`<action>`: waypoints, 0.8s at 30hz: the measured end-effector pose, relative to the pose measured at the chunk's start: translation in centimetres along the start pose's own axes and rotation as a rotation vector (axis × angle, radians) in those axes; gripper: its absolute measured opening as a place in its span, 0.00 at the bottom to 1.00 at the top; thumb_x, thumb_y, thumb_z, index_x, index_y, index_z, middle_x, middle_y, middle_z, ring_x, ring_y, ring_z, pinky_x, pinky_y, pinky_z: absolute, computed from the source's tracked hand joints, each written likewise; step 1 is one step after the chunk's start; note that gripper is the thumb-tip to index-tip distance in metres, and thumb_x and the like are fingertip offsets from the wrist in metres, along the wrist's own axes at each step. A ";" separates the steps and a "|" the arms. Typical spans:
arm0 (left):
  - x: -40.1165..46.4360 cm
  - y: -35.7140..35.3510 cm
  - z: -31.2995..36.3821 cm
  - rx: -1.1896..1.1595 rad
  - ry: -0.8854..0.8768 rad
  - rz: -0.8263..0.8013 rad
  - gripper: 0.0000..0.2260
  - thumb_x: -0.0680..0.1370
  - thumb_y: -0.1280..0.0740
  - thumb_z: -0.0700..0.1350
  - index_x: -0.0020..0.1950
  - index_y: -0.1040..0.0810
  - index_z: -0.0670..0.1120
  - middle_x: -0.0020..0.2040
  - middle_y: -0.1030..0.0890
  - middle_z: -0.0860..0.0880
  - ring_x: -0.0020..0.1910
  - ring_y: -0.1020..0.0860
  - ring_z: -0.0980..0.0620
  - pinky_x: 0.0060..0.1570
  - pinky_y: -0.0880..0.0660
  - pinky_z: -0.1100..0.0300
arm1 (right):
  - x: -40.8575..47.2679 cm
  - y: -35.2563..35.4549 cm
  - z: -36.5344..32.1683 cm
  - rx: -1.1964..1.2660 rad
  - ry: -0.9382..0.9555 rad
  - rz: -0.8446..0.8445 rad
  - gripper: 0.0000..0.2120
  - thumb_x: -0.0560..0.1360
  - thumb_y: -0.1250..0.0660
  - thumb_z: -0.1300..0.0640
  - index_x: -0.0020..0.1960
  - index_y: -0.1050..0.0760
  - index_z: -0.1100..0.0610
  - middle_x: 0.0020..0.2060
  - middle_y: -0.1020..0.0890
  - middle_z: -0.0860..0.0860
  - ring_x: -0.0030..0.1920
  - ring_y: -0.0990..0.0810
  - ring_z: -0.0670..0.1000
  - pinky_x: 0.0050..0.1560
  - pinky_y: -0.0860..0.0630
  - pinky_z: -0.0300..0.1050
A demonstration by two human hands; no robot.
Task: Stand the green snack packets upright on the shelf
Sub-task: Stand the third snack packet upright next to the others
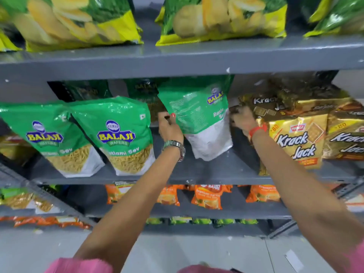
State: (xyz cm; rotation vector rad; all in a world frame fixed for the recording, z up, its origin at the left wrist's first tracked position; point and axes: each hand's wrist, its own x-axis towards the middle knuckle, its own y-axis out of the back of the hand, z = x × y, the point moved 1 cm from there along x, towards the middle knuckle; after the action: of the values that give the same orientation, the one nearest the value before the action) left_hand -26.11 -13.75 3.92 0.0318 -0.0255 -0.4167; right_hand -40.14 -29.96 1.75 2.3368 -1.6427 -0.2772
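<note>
- Fingers of left hand (169, 129) closed on left edge of the green packet (197, 115), thumb in front; fingers of right hand (243, 120) curled at its right edge, against the gold biscuit packs (299, 138), though how far they close on it cannot be told.
- Packet between both hands on the middle shelf (206, 172), printed back toward the front, top leaning left, white bottom touching or just above the shelf surface.
- For this step: keep grip on both side edges, low pressure, so contents do not crush.
- Settle bottom flat on shelf first, then bring top straight.
- Probably worth turning the front outward, like the two standing packets (118, 134) at left.
- Watch the darker green packets (145, 95) behind, near the back; push gently, not to topple them.
- Release only when packet stands alone.
</note>
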 end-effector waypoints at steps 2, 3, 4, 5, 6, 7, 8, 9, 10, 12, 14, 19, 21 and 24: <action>1.2 0.0 1.5 0.053 -0.141 -0.009 0.01 0.78 0.41 0.40 0.48 0.31 0.43 0.36 0.29 0.46 0.38 0.31 0.48 0.40 0.29 0.53 | -0.5 -0.5 0.4 0.169 -0.036 0.021 0.18 0.73 0.43 0.72 0.33 0.29 0.52 0.33 0.26 0.50 0.40 0.25 0.54 0.35 0.22 0.41; 1.7 0.1 1.9 0.092 -0.193 -0.011 0.05 0.78 0.41 0.39 0.51 0.29 0.39 0.39 0.28 0.45 0.40 0.30 0.49 0.39 0.31 0.56 | -0.7 -1.0 1.0 0.232 -0.054 0.008 0.18 0.73 0.43 0.72 0.33 0.30 0.53 0.34 0.26 0.51 0.40 0.25 0.53 0.37 0.21 0.42; 2.3 0.1 2.1 0.130 -0.234 -0.015 0.07 0.77 0.41 0.38 0.52 0.29 0.36 0.41 0.28 0.44 0.42 0.30 0.49 0.40 0.32 0.57 | -0.9 -1.4 1.3 0.257 -0.065 0.003 0.17 0.74 0.43 0.73 0.33 0.30 0.54 0.35 0.25 0.52 0.41 0.25 0.54 0.43 0.20 0.47; 2.8 0.0 2.1 0.158 -0.253 -0.014 0.07 0.77 0.41 0.36 0.53 0.29 0.35 0.42 0.28 0.43 0.43 0.30 0.49 0.44 0.31 0.55 | -0.8 -1.9 2.1 0.247 -0.078 0.004 0.16 0.74 0.42 0.72 0.34 0.30 0.54 0.36 0.24 0.54 0.43 0.24 0.56 0.50 0.22 0.53; 3.4 0.0 1.8 0.185 -0.242 -0.023 0.07 0.76 0.42 0.35 0.53 0.29 0.35 0.43 0.28 0.43 0.44 0.30 0.49 0.48 0.29 0.52 | -0.7 -2.3 3.0 0.202 -0.075 0.020 0.15 0.73 0.41 0.70 0.34 0.30 0.54 0.38 0.22 0.58 0.46 0.23 0.58 0.56 0.24 0.59; 3.6 0.0 1.6 0.205 -0.209 -0.047 0.08 0.76 0.42 0.34 0.53 0.29 0.35 0.44 0.28 0.42 0.45 0.30 0.49 0.52 0.28 0.50 | -0.5 -2.5 4.0 0.154 -0.070 0.032 0.14 0.73 0.39 0.69 0.35 0.29 0.52 0.42 0.21 0.60 0.49 0.22 0.60 0.60 0.25 0.62; 3.8 0.1 1.3 0.223 -0.179 -0.074 0.08 0.76 0.42 0.34 0.53 0.28 0.35 0.44 0.27 0.41 0.45 0.29 0.48 0.55 0.28 0.49 | -0.4 -2.7 5.0 0.133 -0.078 0.049 0.15 0.73 0.39 0.68 0.35 0.28 0.50 0.44 0.20 0.61 0.50 0.22 0.60 0.60 0.26 0.64; 3.6 0.2 1.0 0.226 -0.158 -0.082 0.08 0.76 0.41 0.35 0.53 0.28 0.35 0.46 0.25 0.39 0.47 0.27 0.46 0.55 0.28 0.49 | -0.1 -3.0 5.8 0.132 -0.085 0.065 0.16 0.72 0.40 0.68 0.35 0.28 0.49 0.44 0.21 0.60 0.50 0.22 0.60 0.60 0.26 0.64; 3.5 0.3 0.8 0.201 -0.149 -0.077 0.08 0.76 0.39 0.37 0.53 0.28 0.36 0.49 0.22 0.36 0.49 0.25 0.43 0.54 0.28 0.51 | 0.1 -3.1 6.5 0.131 -0.084 0.076 0.17 0.72 0.41 0.69 0.34 0.27 0.48 0.44 0.20 0.60 0.50 0.21 0.61 0.59 0.25 0.64; 2.7 0.7 0.8 0.132 -0.150 -0.049 0.10 0.76 0.37 0.40 0.54 0.29 0.36 0.52 0.21 0.36 0.51 0.23 0.42 0.48 0.29 0.57 | -1.1 -2.9 6.0 0.150 -0.091 0.093 0.20 0.71 0.43 0.72 0.34 0.27 0.49 0.45 0.19 0.63 0.51 0.20 0.65 0.57 0.24 0.64; 1.3 1.0 1.2 0.125 -0.170 0.000 0.15 0.74 0.34 0.42 0.56 0.31 0.36 0.48 0.22 0.41 0.45 0.24 0.48 0.41 0.32 0.62 | -1.8 -2.8 5.7 0.140 -0.085 0.081 0.19 0.70 0.43 0.72 0.34 0.27 0.49 0.46 0.18 0.64 0.51 0.20 0.65 0.56 0.23 0.63; -2.7 0.3 -0.6 0.235 -0.320 -0.358 0.22 0.65 0.26 0.51 0.50 0.32 0.44 0.48 0.28 0.49 0.45 0.28 0.52 0.46 0.29 0.59 | -5.5 -2.3 4.5 0.239 -0.114 -0.010 0.14 0.71 0.41 0.75 0.40 0.30 0.56 0.36 0.23 0.57 0.33 0.23 0.50 0.28 0.21 0.36; -4.1 0.1 -1.7 0.298 -0.352 -0.404 0.32 0.60 0.23 0.53 0.56 0.33 0.43 0.55 0.32 0.48 0.54 0.32 0.53 0.55 0.33 0.62 | -6.7 -2.5 4.6 0.288 -0.129 -0.056 0.16 0.71 0.41 0.76 0.40 0.30 0.55 0.32 0.27 0.53 0.27 0.23 0.44 0.24 0.24 0.33; -5.1 -0.3 -2.6 0.270 -0.355 -0.391 0.42 0.55 0.23 0.56 0.62 0.37 0.44 0.60 0.34 0.45 0.59 0.32 0.51 0.60 0.34 0.60 | -7.8 -3.7 5.3 0.416 -0.195 -0.090 0.17 0.72 0.45 0.76 0.39 0.31 0.55 0.34 0.27 0.55 0.29 0.20 0.46 0.25 0.21 0.37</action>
State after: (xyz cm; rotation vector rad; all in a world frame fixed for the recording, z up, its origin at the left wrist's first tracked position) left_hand -30.84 -11.89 1.27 0.2312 -0.4308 -0.8041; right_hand -41.06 -22.00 -4.43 2.7708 -1.8349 -0.2015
